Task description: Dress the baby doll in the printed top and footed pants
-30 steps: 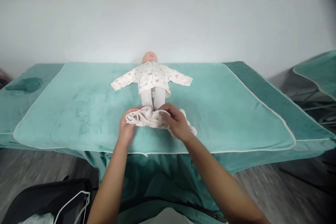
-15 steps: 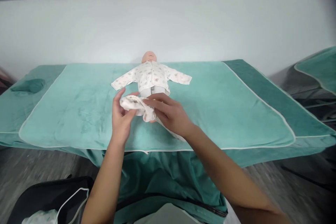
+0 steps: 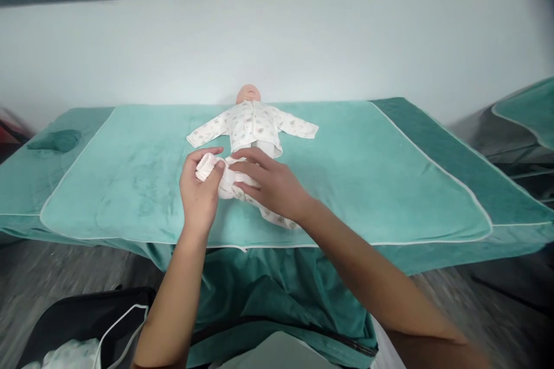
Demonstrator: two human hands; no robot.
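Observation:
A baby doll (image 3: 249,93) lies on its back with its head toward the wall and both arms spread. It wears a white printed shirt (image 3: 254,122). Below it, white baby pants (image 3: 277,218) with the same kind of print are held bunched over the doll's lower end. My left hand (image 3: 199,187) is closed on the gathered cloth, thumb on top. My right hand (image 3: 274,184) has its curled fingers on the pants from the other side, gripping the fabric. The doll's legs are mostly hidden by cloth and hands.
The doll lies on a bed with a light green cover (image 3: 367,184) edged in white piping. A white wall (image 3: 277,40) runs behind it. At lower left is a black chair (image 3: 52,323) with printed cloth (image 3: 73,354) on it.
The left fingers have closed further round the bunched pants, whose opening is now folded together. One leg of the pants shows more below my right hand.

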